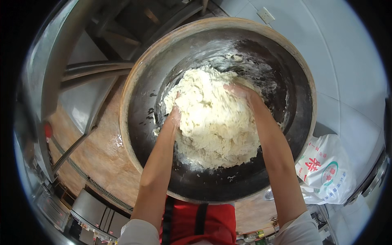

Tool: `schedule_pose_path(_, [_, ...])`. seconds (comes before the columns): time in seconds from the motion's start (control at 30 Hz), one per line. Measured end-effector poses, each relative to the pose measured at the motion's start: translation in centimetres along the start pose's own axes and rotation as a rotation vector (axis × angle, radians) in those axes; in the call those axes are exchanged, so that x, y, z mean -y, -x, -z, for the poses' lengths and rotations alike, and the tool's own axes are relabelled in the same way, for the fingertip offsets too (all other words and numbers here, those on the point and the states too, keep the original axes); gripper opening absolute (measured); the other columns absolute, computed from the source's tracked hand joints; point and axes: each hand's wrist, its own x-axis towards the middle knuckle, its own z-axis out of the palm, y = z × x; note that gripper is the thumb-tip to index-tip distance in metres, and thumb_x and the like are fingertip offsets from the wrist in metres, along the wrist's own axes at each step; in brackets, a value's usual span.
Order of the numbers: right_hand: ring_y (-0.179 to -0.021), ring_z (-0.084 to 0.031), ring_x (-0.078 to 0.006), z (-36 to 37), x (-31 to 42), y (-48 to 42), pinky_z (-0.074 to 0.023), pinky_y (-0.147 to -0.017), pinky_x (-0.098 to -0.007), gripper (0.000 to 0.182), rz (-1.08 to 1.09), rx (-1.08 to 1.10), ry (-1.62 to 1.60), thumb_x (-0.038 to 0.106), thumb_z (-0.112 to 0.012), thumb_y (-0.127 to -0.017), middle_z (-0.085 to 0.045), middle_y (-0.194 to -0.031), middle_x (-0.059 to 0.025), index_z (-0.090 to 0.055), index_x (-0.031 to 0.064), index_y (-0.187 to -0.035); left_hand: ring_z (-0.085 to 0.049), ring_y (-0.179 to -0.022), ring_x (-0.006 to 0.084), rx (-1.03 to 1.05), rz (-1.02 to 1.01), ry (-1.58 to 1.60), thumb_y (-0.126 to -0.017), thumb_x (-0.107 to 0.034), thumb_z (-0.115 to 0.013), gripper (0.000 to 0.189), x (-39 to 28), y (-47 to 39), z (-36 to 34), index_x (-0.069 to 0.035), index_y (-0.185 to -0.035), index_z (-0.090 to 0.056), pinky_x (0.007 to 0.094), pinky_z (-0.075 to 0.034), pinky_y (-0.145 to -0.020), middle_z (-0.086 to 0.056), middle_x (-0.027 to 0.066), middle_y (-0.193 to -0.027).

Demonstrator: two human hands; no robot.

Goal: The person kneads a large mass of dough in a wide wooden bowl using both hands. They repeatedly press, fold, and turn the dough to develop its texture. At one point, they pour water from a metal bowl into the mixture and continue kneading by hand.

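A large mass of pale, shaggy dough [214, 116] lies in the middle of a wide, dark, round basin [141, 82] with a worn tan rim. My left hand [176, 113] presses against the dough's left side, its fingertips partly sunk in or covered. On the upper right of the dough rests my right hand [240, 92], with its fingers largely hidden by dough. Both hands touch the same mass from opposite sides. Flour and dough smears coat the basin's inner wall above it.
A white printed plastic sack [327, 171] stands at the basin's lower right. White wall tiles [346, 67] with a socket [265, 15] border the right side. Metal table legs and frames [98, 67] stand at the left, above a wet tan floor [113, 165].
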Motion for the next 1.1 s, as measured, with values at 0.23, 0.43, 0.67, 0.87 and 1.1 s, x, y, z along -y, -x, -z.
schedule_pose_path(0.23, [-0.119, -0.019, -0.0275, -3.7, -4.7, 11.4, -0.0195, -0.097, -0.0387, 0.063, 0.062, 0.065, -0.042, 0.038, -0.054, -0.073, -0.016, -0.131, -0.0141, -0.027, 0.0121, -0.124, -0.043, -0.103, 0.0283, 0.265, 0.005, -0.532, -0.071, -0.061, -0.035, 0.076, 6.4, 6.5, 5.0, -0.003, -0.12, -0.029, 0.0421, -0.038, -0.084, -0.039, 0.0175, -0.116])
schedule_pose_path(0.43, [-0.116, -0.025, -0.0289, -9.9, -10.7, 17.9, -0.0173, -0.096, -0.0397, 0.055, 0.622, -0.135, 0.442, 0.036, -0.056, -0.065, -0.031, -0.125, -0.0082, -0.042, 0.0133, -0.114, -0.033, -0.112, 0.0241, 0.382, -0.249, -0.715, -0.079, -0.043, -0.039, 0.055, 10.9, 13.3, -4.6, -0.014, -0.123, -0.026, 0.0421, -0.027, -0.092, -0.03, 0.0062, -0.125])
schedule_pose_path(0.67, [-0.059, -0.05, -0.0255, -15.7, -14.0, 11.4, -0.0396, -0.064, -0.0339, 0.033, 0.27, -0.322, 0.72, 0.019, -0.059, -0.055, -0.053, -0.058, -0.0085, -0.055, 0.0051, -0.084, -0.038, -0.108, 0.0237, -0.238, 0.239, 0.265, -0.079, -0.047, -0.036, 0.053, 14.8, 5.9, -4.5, -0.012, -0.119, -0.033, 0.0374, -0.035, -0.087, -0.038, 0.0055, -0.12])
schedule_pose_path(0.87, [-0.071, -0.055, -0.0263, -16.2, -16.9, 0.6, -0.0419, -0.066, -0.0345, 0.027, 0.433, -0.817, 0.714, 0.016, -0.056, -0.064, -0.057, -0.079, -0.0132, -0.055, 0.0042, -0.088, -0.044, -0.1, 0.0224, -0.317, 0.329, 0.539, -0.077, -0.028, -0.042, 0.032, 12.7, -1.4, -3.7, -0.011, -0.102, -0.05, 0.0356, -0.038, -0.082, -0.05, 0.0071, -0.103])
schedule_pose_path(1.1, [-0.082, -0.051, -0.0261, -12.9, -13.8, -1.4, -0.0397, -0.073, -0.0339, 0.033, -0.033, -0.177, 0.391, 0.02, -0.055, -0.066, -0.054, -0.09, -0.015, -0.051, 0.0011, -0.093, -0.049, -0.085, 0.0242, -0.148, 0.173, -1.428, -0.071, -0.016, -0.045, 0.021, 10.6, -1.6, -4.2, -0.007, -0.086, -0.056, 0.0333, -0.039, -0.08, -0.054, 0.0101, -0.083])
